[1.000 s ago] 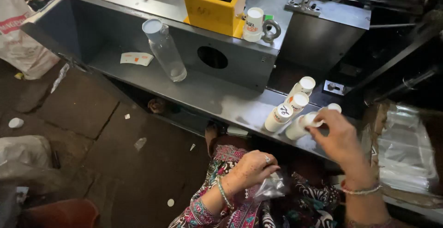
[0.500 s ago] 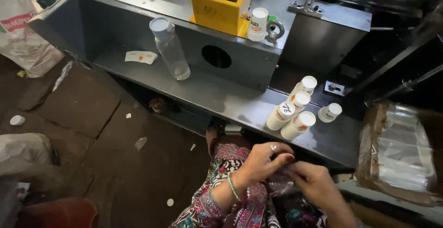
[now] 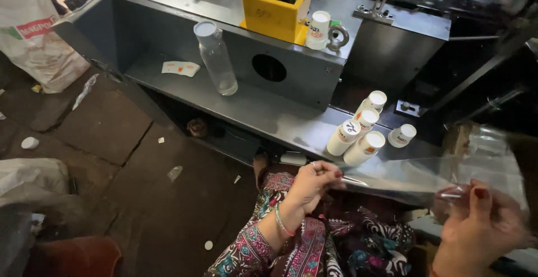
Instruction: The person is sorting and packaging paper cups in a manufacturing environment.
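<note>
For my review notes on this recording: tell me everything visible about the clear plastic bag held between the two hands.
The clear plastic bag is a thin, see-through, glossy film with creases and light glare. It is stretched nearly flat between the left hand, which pinches one end, and the right hand, which grips the other end with fingers showing through the film. It hangs in front of the grey metal shelf, below the lying white paper cups, over the person's lap. Whether anything is inside cannot be told.

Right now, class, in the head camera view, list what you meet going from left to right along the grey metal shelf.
Flat paper cutout → clear plastic bottle → round hole in the panel → cluster of white paper cup stacks → single small cup.
</note>
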